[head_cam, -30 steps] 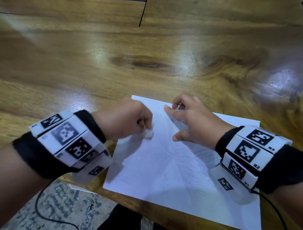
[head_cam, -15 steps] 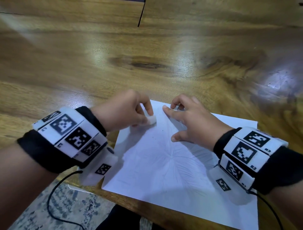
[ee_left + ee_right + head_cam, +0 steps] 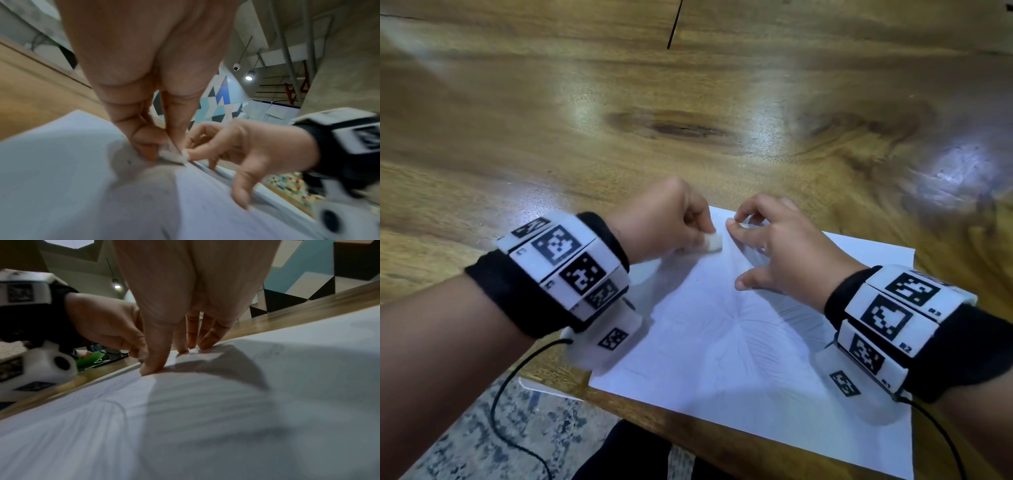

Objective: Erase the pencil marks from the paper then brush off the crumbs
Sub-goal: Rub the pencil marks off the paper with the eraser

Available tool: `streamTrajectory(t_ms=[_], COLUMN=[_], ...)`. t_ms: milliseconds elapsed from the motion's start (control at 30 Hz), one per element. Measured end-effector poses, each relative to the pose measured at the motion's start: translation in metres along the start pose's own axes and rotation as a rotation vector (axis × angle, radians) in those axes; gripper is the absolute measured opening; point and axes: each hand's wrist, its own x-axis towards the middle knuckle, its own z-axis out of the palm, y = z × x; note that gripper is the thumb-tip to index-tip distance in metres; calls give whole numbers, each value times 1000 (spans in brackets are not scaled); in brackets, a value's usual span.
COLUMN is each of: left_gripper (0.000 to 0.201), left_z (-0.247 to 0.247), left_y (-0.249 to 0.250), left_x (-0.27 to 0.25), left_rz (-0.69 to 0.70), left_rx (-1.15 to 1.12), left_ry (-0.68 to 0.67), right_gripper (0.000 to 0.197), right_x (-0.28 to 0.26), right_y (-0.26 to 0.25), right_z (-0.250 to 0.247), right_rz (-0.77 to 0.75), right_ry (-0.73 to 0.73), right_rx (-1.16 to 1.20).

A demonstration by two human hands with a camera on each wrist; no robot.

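Note:
A white sheet of paper (image 3: 739, 359) with faint pencil lines fanning out from its middle lies on the wooden table (image 3: 619, 102). My left hand (image 3: 671, 226) pinches a small white eraser (image 3: 714, 243) and presses it on the paper near the far left corner; the left wrist view shows the eraser (image 3: 173, 156) under my fingertips on the paper (image 3: 61, 178). My right hand (image 3: 774, 246) rests spread fingertips on the sheet just right of the eraser. In the right wrist view its fingertips (image 3: 152, 368) press the paper (image 3: 226, 426).
The table's near edge (image 3: 688, 425) runs just below the paper, with speckled floor (image 3: 482, 428) beyond it. A black cable (image 3: 517, 394) hangs from my left wrist device. A dark knot (image 3: 674, 128) marks the wood farther away.
My left hand has slid the eraser away from me and slightly right, toward the paper's far edge. The right hand has stayed pressed in place.

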Motion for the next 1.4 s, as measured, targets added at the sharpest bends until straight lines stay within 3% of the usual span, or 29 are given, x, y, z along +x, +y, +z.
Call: streamTrajectory(t_ms=[100, 233, 300, 400, 467, 567, 633, 667, 800, 833, 1000, 1167, 1400], left_gripper=[6, 8, 10, 11, 9, 9, 9, 10, 6, 5, 8, 10, 11], left_z=[-1, 7, 4, -3, -1, 10, 12, 10, 2, 2, 5, -9, -8], left_y=[3, 3, 3, 5, 5, 2, 1, 0, -2, -2, -3, -7, -12], left_x=[7, -14, -12, 2, 2, -18, -23, -22, -9, -11, -29, -10, -28], left_rz=[6, 88, 91, 63, 89, 167, 148, 135, 73, 70, 117, 125, 177], left_rx=[11, 148, 180, 136, 136, 186, 193, 191, 209, 223, 249, 263, 307], left_ry=[120, -125, -167, 50, 119, -72, -190, -170, 158, 173, -153, 68, -167], right_gripper=[73, 74, 74, 71, 70, 73, 74, 73, 74, 74, 74, 72, 74], right_x=[0, 0, 0, -1, -1, 0, 0, 0, 0, 0, 0, -1, -2], right_y=[-1, 0, 0, -1, -1, 0, 0, 0, 0, 0, 0, 0, -1], right_z=[0, 0, -1, -1, -1, -1, -1, 0, 0, 0, 0, 0, -1], right_rz=[6, -9, -10, -12, -15, -9, -5, -5, -5, -5, -9, -13, -12], right_ry=[-14, -13, -21, -17, -16, -17, -13, -10, -4, -4, -8, 4, -15], right_rx=[-12, -19, -25, -27, -24, -10, 11, 14, 9, 8, 3, 4, 3])
